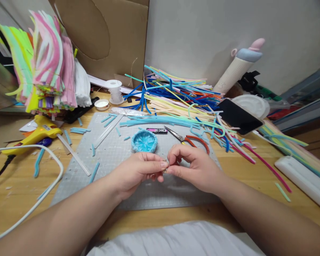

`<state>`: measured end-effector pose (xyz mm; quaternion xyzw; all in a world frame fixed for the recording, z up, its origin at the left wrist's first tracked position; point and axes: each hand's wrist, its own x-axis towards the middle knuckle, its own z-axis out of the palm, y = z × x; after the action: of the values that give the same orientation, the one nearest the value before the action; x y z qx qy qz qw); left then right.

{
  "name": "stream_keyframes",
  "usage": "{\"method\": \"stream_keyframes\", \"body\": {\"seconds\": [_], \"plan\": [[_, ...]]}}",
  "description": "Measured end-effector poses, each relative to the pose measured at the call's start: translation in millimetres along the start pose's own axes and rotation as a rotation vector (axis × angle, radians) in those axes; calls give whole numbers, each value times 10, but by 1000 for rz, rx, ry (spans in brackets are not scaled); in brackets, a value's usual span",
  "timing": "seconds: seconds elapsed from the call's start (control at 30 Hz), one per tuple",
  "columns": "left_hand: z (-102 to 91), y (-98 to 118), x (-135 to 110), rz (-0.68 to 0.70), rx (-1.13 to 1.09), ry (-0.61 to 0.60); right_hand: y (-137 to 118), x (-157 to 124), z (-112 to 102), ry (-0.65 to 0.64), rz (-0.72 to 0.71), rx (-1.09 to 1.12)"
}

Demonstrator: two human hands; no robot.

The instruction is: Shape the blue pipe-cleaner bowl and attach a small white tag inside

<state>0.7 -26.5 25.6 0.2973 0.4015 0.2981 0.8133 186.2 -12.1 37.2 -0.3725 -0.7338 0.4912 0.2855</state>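
Note:
My left hand [146,166] and my right hand [190,165] meet above the grey cutting mat [130,199], fingertips close together. Both are pinched at a tiny gold-coloured piece [164,170], mostly hidden by the fingers; its kind I cannot make out. Just beyond my left hand sits a round blue fuzzy bowl shape [144,140], apparently of pipe cleaners. Scissors with orange handles [188,138] lie open behind my right hand. A dark label-like strip marked OKX [156,131] rests between the bowl shape and the scissors.
Loose pipe cleaners [176,92] heap at the back; bundles [48,64] stand at left. A yellow glue gun [34,137] and white cable [60,163] lie left, near clear glue sticks [74,156]. A phone [240,115] and bottle [234,71] are at right.

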Motion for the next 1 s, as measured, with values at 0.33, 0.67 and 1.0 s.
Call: {"method": "stream_keyframes", "body": {"seconds": [0.33,0.67,1.0], "plan": [[-35,17,2,-3,14,-12,47,14,-21,-68,205,306],[-27,12,0,30,10,15,27,-16,-33,-15,-11,-56],[-43,29,-5,-6,66,20,9,-12,-14,-63,70,-19]]}}
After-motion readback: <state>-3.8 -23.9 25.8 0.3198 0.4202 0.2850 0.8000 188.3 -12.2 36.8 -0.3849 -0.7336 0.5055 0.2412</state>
